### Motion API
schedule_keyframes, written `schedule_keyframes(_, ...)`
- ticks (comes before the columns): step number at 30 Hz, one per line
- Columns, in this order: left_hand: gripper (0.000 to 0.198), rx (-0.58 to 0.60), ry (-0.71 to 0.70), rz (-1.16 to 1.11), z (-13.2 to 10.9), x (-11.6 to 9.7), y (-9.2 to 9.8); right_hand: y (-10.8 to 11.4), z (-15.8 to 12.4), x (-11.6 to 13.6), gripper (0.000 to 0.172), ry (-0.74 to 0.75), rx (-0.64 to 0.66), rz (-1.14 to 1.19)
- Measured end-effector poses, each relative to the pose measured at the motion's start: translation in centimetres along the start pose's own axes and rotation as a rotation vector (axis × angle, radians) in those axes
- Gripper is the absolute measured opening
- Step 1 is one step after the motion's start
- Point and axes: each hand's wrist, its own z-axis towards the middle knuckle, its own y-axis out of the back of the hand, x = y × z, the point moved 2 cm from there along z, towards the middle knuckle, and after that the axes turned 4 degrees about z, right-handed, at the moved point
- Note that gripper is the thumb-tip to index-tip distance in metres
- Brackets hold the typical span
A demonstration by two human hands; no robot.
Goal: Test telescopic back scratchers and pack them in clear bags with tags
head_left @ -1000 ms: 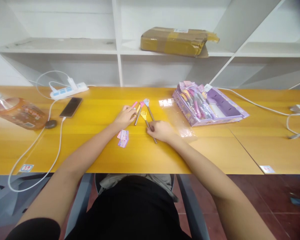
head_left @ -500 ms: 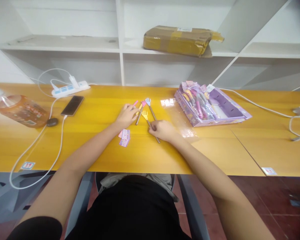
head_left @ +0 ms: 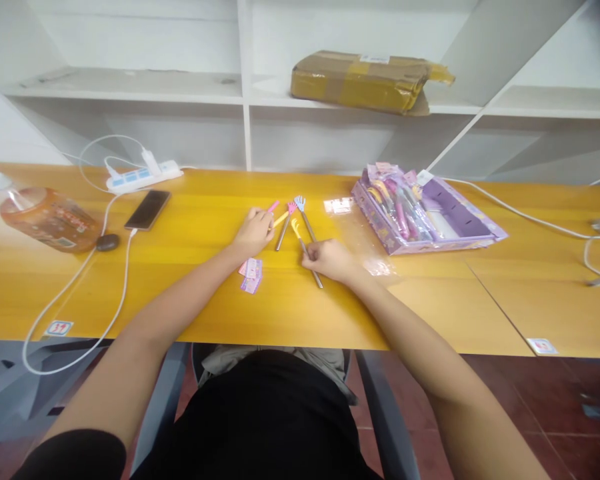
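My right hand (head_left: 330,259) is closed around the metal shaft of a yellow-headed back scratcher (head_left: 295,229), whose small hand-shaped head points away from me and is seen edge-on. My left hand (head_left: 254,231) is curled, with a slim yellow stick (head_left: 281,220) and a pink stick (head_left: 273,206) poking out past its fingers; their other ends are hidden. Between the hands, a pink-headed back scratcher (head_left: 293,208) and a blue-headed back scratcher (head_left: 300,201) rest on the table. Small purple printed cards (head_left: 251,276) lie just below my left hand.
A purple display box (head_left: 480,237) with packaged pieces stands at right, clear plastic wrap (head_left: 365,243) beside it. Left are a phone (head_left: 148,209), power strip (head_left: 145,176), white cable and a drink bottle (head_left: 47,220). A taped carton (head_left: 360,81) sits on the shelf behind.
The yellow back scratcher has turned about its shaft in my right hand, so its head went from spread-fingered to edge-on. My left hand keeps its place; the view shifted slightly.
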Motion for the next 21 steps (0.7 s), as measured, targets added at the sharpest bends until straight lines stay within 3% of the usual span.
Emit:
schedule_keyframes(5,0.012,-0.049,0.104,-0.045,0.3,0.1,1.1,0.2,0.0,-0.8,0.025,0.020,-0.012,0.328)
schedule_keyframes(10,0.012,-0.098,0.160,-0.078,0.1,0.6,5.0,0.5,0.4,-1.3,0.034,0.025,-0.089,0.571)
schedule_keyframes(13,0.010,-0.048,0.191,-0.271,-1.7,0.7,6.7,0.7,0.5,-1.4,0.042,0.014,-0.141,0.702)
schedule_keyframes(17,0.010,0.057,0.336,-0.717,-4.9,-0.2,5.8,0.8,0.4,-1.4,0.056,0.001,-0.179,0.899)
schedule_keyframes(21,0.016,0.034,0.269,-0.804,-7.5,-2.6,4.0,1.0,0.7,-1.7,0.057,-0.050,-0.178,1.068)
